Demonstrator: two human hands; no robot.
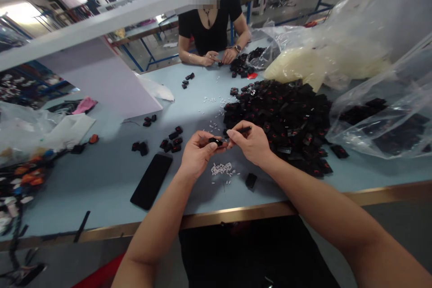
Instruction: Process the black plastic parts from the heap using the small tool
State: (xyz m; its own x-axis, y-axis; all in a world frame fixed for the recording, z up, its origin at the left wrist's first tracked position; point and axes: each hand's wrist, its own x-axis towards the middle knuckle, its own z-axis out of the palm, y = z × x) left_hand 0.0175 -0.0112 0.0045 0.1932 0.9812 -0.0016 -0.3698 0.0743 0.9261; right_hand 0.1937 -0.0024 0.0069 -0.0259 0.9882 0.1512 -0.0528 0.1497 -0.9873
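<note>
On the blue surface (111, 184), a black heap (283, 108) is spread beyond the right hand (253, 144), by which a slim dark tool (245, 130) (tip unclear) is gripped. A small black part (215, 141) is pinched by the left hand (196, 153). Fine work on it seems under way; steady alignment is probably called for.

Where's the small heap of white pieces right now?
In the head view, the white heap lies on the table below the left hand and right hand, left of a lone black part.
</note>
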